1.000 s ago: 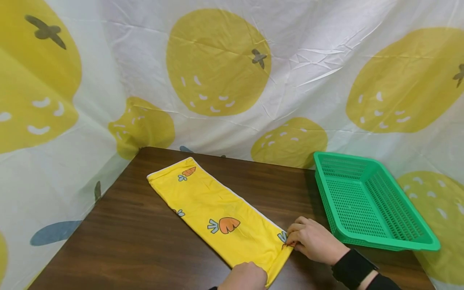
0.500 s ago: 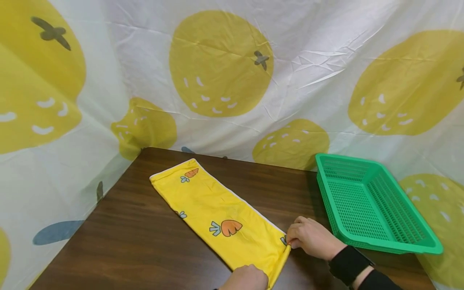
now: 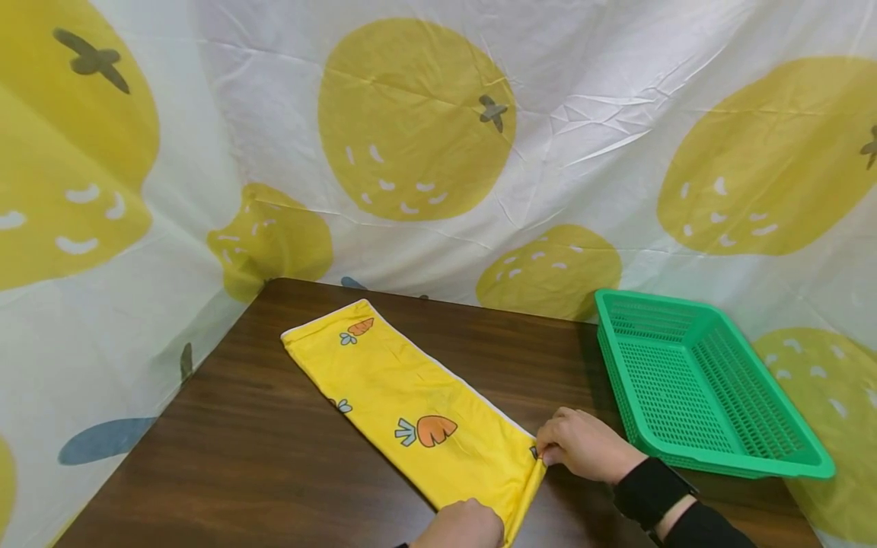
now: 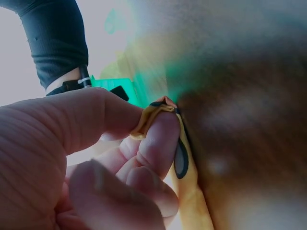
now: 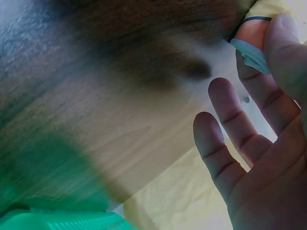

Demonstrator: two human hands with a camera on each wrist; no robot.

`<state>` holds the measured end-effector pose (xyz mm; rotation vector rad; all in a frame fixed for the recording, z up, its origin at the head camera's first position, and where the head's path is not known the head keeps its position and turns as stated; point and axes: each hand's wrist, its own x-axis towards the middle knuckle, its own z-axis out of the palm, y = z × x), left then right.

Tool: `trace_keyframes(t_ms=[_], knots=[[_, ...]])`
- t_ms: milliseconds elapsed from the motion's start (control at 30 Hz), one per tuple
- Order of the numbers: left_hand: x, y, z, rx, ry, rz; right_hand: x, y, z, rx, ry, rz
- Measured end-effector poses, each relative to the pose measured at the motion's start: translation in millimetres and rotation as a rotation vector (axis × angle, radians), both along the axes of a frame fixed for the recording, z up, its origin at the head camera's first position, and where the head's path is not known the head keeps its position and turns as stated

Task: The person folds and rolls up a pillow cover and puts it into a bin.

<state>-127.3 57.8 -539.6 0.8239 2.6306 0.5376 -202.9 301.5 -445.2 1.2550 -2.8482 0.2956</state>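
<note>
Okay, both hands are down at the near end of the cloth (image 3: 404, 396), and this looks like the fiddly bit. The left hand (image 3: 462, 525) has thumb and forefinger clamped on a gathered scrap of it; the right hand (image 3: 588, 449) pinches the other near corner, two of its other fingers standing clear. Those are small grips, I reckon: let one slacken and the narrow fold between them could spring loose or go crooked. Pull harder on one side and the whole strip could skew, since nothing visible weighs down the far end. Oh, and the basket (image 3: 733, 459) sits near that right wrist, so a wide swing might knock it.

Now, the cloth itself: bright yellow, soft-looking, long and narrow, lying slantwise on the table (image 3: 226, 457) to the left of the basket. White edging trims the far end and the right-hand side. Orange carrots (image 3: 436, 431) with blue-grey tops dot it. It's mostly flat, lightly rippled, puckering by the hands.
</note>
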Motion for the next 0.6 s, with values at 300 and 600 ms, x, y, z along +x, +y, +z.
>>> trace_keyframes(t_ms=[300,600], knots=[[1.1,-4.6,4.7,0.029,-0.034,0.002,-2.1,-3.3,-4.5,0.001,-0.040,-0.061],[-0.2,-6.1,1.0,0.043,-0.052,0.020,-3.1,-6.2,-5.8,0.032,-0.074,-0.118]])
